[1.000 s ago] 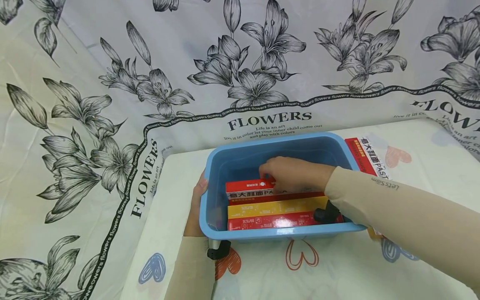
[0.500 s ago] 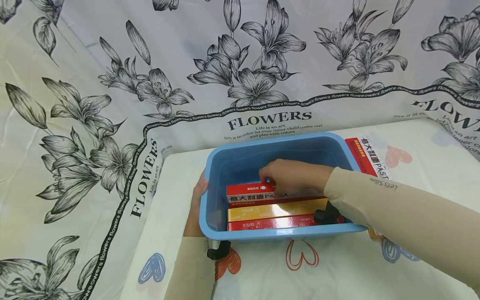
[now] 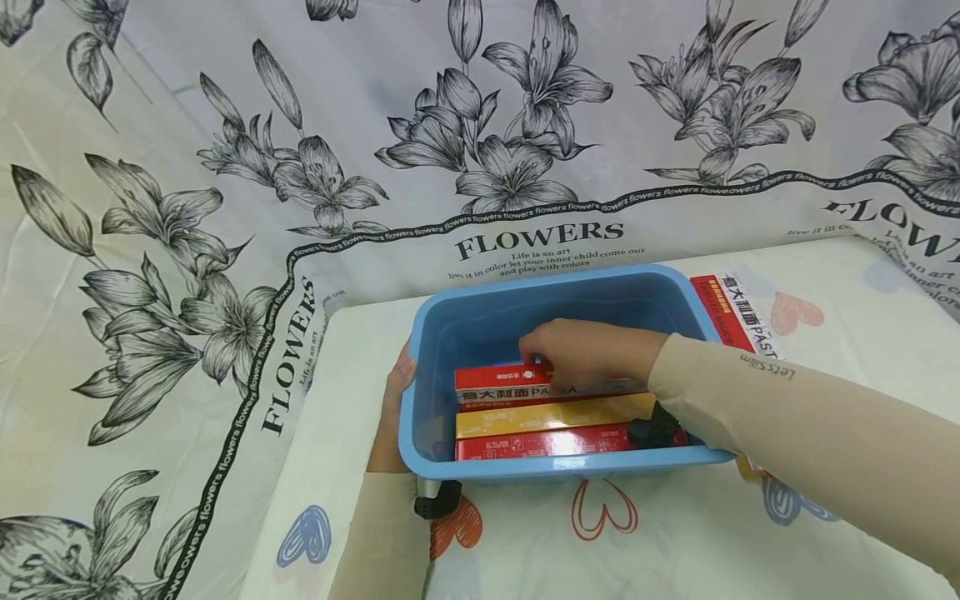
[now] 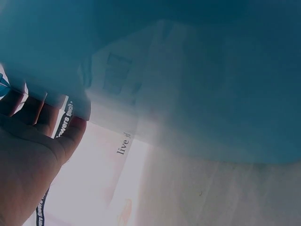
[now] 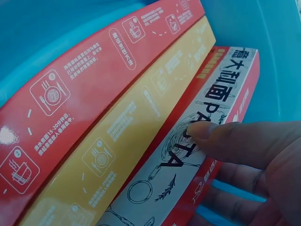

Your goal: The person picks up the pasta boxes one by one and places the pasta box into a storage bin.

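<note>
A blue plastic bin (image 3: pixel 555 283) stands on the table, with three pasta boxes lined up lengthwise along its near side. My left hand (image 3: pixel 393 400) holds the bin's left rim, its fingers on the outer wall in the left wrist view. Inside the bin, my right hand (image 3: pixel 573 354) grips the farthest pasta box (image 5: pixel 188 141), which is red and white and leans tilted. The thumb lies on its printed white face and the other fingers go behind it. Beside it stand a yellow box (image 5: pixel 117 141) and a red box (image 5: pixel 80 70), both on edge.
Another red and white pasta box (image 3: pixel 738 317) lies on the table just right of the bin. A bit of a yellow box (image 3: pixel 748 467) shows under the right forearm. The white tablecloth (image 3: pixel 525 542) has heart prints, and a flower-printed curtain (image 3: pixel 337 108) hangs behind.
The gripped pasta box has tipped slightly and shifted a little toward the near boxes, with my right hand lowering slightly. The left hand and the bin have stayed put.
</note>
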Motion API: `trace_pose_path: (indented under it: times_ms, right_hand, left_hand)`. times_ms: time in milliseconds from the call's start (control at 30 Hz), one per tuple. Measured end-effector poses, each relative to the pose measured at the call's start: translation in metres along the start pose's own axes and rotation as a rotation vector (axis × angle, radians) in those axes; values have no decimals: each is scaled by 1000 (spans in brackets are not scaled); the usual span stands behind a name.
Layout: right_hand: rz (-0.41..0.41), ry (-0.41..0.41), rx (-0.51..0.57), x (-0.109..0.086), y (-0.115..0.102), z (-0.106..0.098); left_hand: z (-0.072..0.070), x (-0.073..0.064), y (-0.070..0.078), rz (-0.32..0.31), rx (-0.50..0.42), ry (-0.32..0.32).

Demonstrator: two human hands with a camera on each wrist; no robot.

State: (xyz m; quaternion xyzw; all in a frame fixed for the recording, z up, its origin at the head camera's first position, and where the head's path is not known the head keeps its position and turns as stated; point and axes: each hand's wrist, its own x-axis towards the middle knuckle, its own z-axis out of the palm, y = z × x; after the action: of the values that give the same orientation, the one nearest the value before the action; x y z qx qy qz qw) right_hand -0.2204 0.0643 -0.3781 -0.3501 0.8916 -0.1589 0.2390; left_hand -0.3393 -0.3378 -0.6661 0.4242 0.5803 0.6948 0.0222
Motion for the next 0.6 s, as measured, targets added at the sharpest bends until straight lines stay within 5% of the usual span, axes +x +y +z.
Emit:
trace_pose_path:
  times_ms: [100,267,367,500,600]
  right_hand:
    - [-4,-16,15,0,2,0]
    - [3,-66,23,-2,3,0]
    - [9,-76,24,-2,2,-1]
    - [3,-74,47,-2,2,-2]
    - [-4,-66,68,-2,3,-3]
  left_hand:
    - [-11,-6,-14,-10,23,3]
    - [-46,-25,-64,58,-22,-36]
    - [-52,-29,-73,102,-10,-49]
    - [-44,-28,-60,34,48,-20]
    - [-49,-31,-65,18,13,-25]
